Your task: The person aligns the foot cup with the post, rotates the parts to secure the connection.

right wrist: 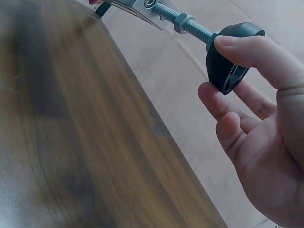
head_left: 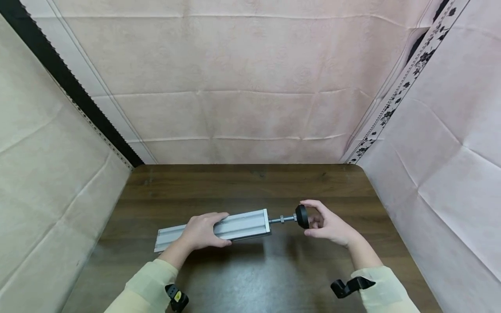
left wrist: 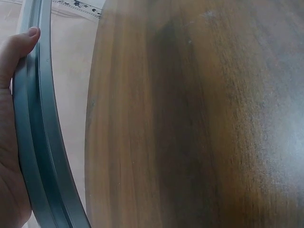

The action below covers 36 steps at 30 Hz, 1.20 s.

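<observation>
My left hand (head_left: pixel 201 230) grips a long silver aluminium profile (head_left: pixel 242 224) from its near side, holding it slightly tilted above the table. In the left wrist view, the thumb lies along the grooved profile (left wrist: pixel 40 118). A threaded rod (head_left: pixel 279 220) with hex nuts (right wrist: pixel 183 22) sticks out of the profile's right end. At the rod's tip sits a black round levelling foot (head_left: pixel 302 216). My right hand (head_left: pixel 328 224) pinches that foot (right wrist: pixel 221 64) at its rim between thumb and fingers. The foot's far face is partly hidden by the fingers.
Below both hands lies a dark brown wooden table (head_left: pixel 250 187) with rounded far corners. Pale cloth (head_left: pixel 250 117) hangs behind it, and more cloth closes in the left (head_left: pixel 51 174) and right (head_left: pixel 442 143) sides. Each sleeve carries a black wrist strap (head_left: pixel 352 287).
</observation>
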Available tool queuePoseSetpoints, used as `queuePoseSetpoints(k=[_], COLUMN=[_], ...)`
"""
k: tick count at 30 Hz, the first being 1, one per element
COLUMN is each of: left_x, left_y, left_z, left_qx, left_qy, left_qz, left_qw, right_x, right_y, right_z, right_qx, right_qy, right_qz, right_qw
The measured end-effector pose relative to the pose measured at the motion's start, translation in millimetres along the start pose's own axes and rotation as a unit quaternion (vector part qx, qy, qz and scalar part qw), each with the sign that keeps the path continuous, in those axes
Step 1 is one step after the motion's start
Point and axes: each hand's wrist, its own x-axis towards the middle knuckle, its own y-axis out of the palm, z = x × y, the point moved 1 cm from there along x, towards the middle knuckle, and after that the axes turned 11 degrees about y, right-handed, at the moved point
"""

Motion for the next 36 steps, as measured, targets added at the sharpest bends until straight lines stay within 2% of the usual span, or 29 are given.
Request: queuePoseSetpoints(k=[9,25,31,36], left_x=[0.2,-0.1,0.0,0.1], left_y=[0.1,2.5,1.6,0.8], left_z=[-0.8,-0.5,-0.7,0.2], left_qx=[-0.002,-0.002,0.001,0.004], left_qy=[0.002,0.005,0.007,0.003], left_qz=[0.007,0.009,0.006,0.003], left_qw=[1.0000,0.9999,1.0000,1.0000], right_x=[0.6,5.1,4.8,2.8], right_y=[0.3,-1.6,-2.5,-3.5], right_z=[0.3,-3.6,-2.6,-0.8], right_qx=[0.011,-0.020,-0.011,0.000], right_qy=[0.024,0.021,0.016,-0.002], right_qz=[0.004,-0.040,-0.025,-0.007], right_qw=[0.9997,0.9988,0.9995,1.0000])
